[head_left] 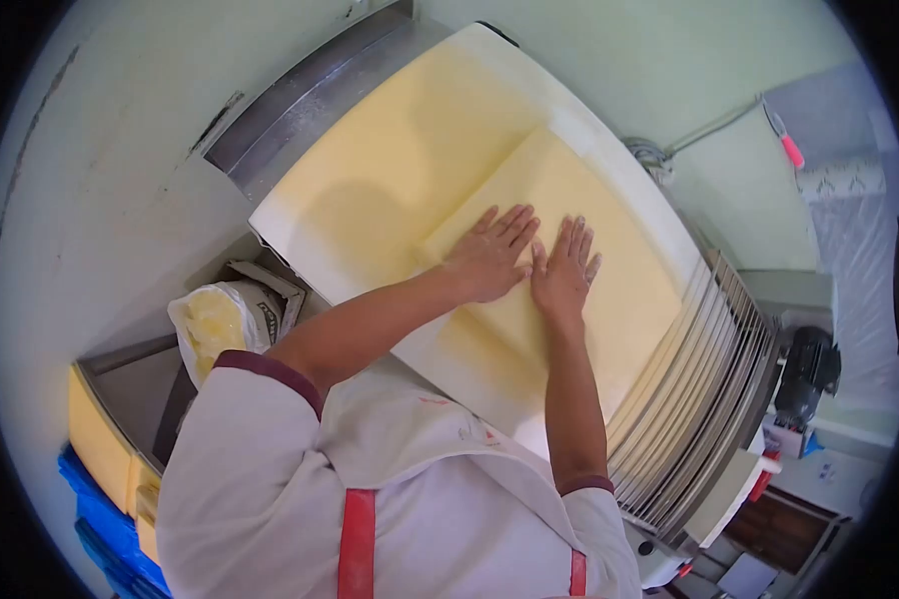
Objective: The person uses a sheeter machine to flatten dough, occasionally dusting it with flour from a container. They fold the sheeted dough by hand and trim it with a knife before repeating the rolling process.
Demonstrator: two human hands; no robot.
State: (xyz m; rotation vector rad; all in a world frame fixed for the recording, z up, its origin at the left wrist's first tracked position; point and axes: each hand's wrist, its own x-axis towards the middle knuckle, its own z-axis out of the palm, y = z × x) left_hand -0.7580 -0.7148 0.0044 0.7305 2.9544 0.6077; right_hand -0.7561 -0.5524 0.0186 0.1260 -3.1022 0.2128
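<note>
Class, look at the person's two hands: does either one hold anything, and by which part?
Nothing is gripped. The left hand and right hand lie flat, palms down, side by side on the middle of the folded pale yellow dough sheet.

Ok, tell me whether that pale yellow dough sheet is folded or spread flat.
Folded: the pale yellow dough sheet has a raised upper layer, pressed by both hands.

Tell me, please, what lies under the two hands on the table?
Both the left hand and the right hand press flat on a folded yellow dough slab, which lies on a wider dough sheet. The table beneath is mostly covered.
</note>
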